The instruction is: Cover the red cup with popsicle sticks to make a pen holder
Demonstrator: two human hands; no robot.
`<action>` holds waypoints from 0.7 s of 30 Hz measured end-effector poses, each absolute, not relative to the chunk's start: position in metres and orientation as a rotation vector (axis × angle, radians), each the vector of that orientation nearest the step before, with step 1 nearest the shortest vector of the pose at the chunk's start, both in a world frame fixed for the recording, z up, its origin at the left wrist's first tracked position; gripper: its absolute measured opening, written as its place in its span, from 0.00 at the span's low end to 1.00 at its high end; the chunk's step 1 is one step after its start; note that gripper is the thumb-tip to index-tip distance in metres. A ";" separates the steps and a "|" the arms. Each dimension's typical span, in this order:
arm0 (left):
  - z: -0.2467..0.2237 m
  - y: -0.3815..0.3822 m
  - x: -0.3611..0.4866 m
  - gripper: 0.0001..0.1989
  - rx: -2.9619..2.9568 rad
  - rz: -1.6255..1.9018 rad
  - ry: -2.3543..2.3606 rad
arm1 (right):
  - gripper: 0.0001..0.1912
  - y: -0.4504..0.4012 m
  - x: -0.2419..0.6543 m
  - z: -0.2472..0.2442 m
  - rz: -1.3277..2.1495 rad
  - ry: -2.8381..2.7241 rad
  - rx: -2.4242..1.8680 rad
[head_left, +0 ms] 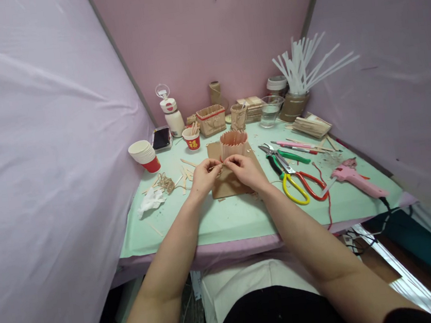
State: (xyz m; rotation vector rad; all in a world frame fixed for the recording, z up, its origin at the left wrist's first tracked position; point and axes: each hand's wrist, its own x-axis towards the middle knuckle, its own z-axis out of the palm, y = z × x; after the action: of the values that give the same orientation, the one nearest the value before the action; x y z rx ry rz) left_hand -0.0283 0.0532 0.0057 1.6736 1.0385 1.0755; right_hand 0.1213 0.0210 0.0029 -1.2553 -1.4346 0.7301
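My left hand (206, 176) and my right hand (246, 170) meet fingertip to fingertip over a brown board (230, 184). The fingers of both are pinched together on a thin piece of twine (216, 167), with a bit of red string (221, 158) showing between them. Just behind my hands stands a round holder of upright wooden sticks (234, 141) with a jagged rim. My fingers partly hide its lower front. A tangle of twine (166, 183) lies left of my left hand.
To the right lie yellow-and-red-handled scissors (288, 162), green-handled cutters (291, 156) and a pink glue gun (359, 179). Stacked paper cups (142, 153), a bottle (174, 119), a stick basket (211, 120), a water bowl (270, 114) and white glue sticks (300, 63) stand farther back.
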 end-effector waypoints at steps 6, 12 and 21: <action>0.002 0.056 -0.028 0.04 1.721 1.063 1.020 | 0.12 0.021 0.122 0.003 0.747 -1.421 -1.255; 0.004 0.053 -0.028 0.06 2.149 1.111 1.117 | 0.10 0.021 0.122 0.002 0.691 -1.397 -1.282; 0.001 0.053 -0.031 0.09 2.486 1.048 1.073 | 0.14 0.019 0.124 0.003 0.784 -1.450 -1.321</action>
State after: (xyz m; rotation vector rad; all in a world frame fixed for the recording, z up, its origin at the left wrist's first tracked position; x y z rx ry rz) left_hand -0.0307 0.0531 0.0015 2.4856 1.0726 1.0478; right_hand 0.1238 0.0190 0.0035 -1.3209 -1.4500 0.7844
